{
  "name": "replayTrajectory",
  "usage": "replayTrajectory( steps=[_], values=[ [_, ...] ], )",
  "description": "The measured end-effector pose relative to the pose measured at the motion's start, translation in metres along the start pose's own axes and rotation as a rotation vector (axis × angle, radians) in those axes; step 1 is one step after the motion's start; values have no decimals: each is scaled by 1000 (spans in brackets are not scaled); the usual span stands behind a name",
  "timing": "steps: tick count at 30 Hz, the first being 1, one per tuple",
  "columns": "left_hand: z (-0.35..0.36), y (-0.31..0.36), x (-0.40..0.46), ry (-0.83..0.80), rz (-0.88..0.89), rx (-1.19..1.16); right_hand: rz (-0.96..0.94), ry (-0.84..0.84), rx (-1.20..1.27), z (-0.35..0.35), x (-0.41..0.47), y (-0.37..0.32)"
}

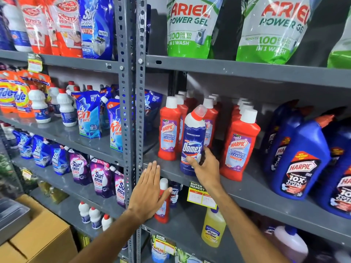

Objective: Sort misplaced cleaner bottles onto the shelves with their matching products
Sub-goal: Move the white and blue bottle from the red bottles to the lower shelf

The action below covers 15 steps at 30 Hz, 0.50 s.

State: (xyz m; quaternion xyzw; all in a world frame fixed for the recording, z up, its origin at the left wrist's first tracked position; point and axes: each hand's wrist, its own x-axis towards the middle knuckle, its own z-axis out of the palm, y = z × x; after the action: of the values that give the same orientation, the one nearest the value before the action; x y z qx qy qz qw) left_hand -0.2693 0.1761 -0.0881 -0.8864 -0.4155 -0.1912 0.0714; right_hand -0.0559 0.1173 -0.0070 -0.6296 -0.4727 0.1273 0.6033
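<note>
A blue and white Domex bottle (192,137) with a red neck and clear cap stands tilted on the grey middle shelf (171,170), among red Harpic bathroom cleaner bottles (239,147). My right hand (204,168) grips its lower right side. My left hand (150,190) is flat with fingers together, held in front of the shelf edge, holding nothing. Just behind it on the shelf below stand a red Harpic bottle (163,209) and another Domex bottle (174,194), partly hidden.
Large blue Harpic jugs (298,160) fill the right of the middle shelf. Ariel Power Gel pouches (191,27) sit above. A yellow Lizol bottle (213,226) stands below. Left bay holds Rin and Surf Excel pouches (88,118). Cardboard boxes (39,236) sit at lower left.
</note>
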Motion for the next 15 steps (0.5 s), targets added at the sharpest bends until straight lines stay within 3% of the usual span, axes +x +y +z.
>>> replayTrajectory(
  steps=[4, 15],
  values=[
    [12, -4, -32, -26, 39, -50, -36, -35, 20, 11, -26, -10],
    [54, -21, -86, -163, -51, -57, 10, -167, 48, 44, -104, 7]
  ],
)
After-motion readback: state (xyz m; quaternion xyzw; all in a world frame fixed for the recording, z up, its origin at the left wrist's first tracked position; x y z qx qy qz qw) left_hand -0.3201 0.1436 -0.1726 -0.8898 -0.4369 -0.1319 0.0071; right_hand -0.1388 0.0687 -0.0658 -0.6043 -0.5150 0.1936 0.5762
